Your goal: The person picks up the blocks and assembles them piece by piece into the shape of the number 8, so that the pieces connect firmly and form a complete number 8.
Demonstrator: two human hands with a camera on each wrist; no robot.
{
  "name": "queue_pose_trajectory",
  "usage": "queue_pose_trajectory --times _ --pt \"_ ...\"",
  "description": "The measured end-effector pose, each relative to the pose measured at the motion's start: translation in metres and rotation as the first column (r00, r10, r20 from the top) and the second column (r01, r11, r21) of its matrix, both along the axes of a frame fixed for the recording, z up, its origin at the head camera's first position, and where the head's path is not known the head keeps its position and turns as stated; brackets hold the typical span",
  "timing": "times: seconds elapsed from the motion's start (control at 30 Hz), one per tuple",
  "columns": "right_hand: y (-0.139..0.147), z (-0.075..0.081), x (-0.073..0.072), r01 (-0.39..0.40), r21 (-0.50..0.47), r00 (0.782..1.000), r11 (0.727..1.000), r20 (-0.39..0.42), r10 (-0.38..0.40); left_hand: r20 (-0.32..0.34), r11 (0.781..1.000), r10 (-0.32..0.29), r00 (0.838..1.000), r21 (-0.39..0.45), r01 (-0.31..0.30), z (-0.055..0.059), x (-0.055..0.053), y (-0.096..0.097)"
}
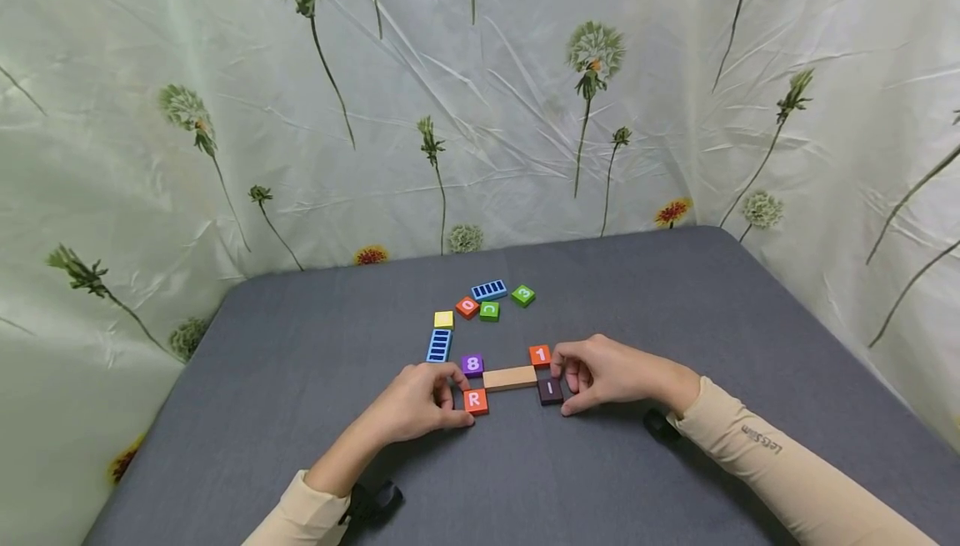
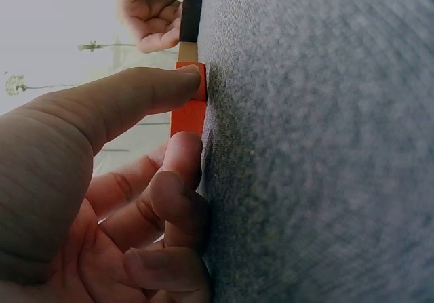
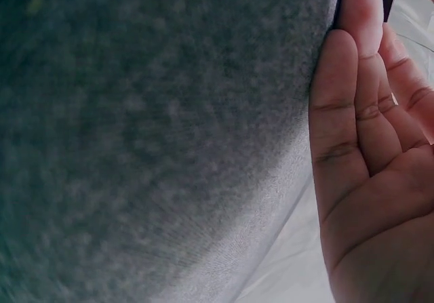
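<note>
Nearest, the left hand point(image 1: 420, 403) pinches the orange R tile point(image 1: 476, 401) while the right hand point(image 1: 600, 373) pinches the dark I tile point(image 1: 550, 390), both beside the wooden bar point(image 1: 510, 378) on the counter point(image 1: 300, 346); best nudged flush, gently.

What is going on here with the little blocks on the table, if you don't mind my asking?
A person is arranging small blocks on a grey table. The left hand pinches the orange R block; the right hand holds the dark I block. Between them lies a plain wooden bar, with a purple 8 block and an orange 1 block at its far corners. More blocks lie beyond.
</note>
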State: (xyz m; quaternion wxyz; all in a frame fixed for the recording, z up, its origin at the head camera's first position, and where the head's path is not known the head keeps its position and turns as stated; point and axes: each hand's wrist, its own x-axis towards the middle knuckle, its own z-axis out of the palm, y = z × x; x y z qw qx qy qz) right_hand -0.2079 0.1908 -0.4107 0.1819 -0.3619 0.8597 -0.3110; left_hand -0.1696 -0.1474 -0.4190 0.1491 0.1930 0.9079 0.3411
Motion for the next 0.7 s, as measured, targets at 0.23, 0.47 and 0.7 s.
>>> queue_pose_trajectory --times 0.23,0.47,0.7 --pt "0.001 -0.001 -0.001 -0.004 -0.013 1.0 1.0 0.028 0.004 -0.005 1.0 -0.006 1.0 0.013 0.006 0.003 0.001 -0.002" --pt "0.0 0.0 -0.001 -0.004 0.004 1.0 1.0 0.028 0.004 -0.056 0.999 0.008 0.998 0.033 -0.006 0.012 0.0 -0.006" --pt "0.001 -0.002 -0.001 0.007 0.011 1.0 1.0 0.026 -0.007 -0.129 1.0 0.024 0.991 0.006 -0.024 0.03 -0.012 -0.01"
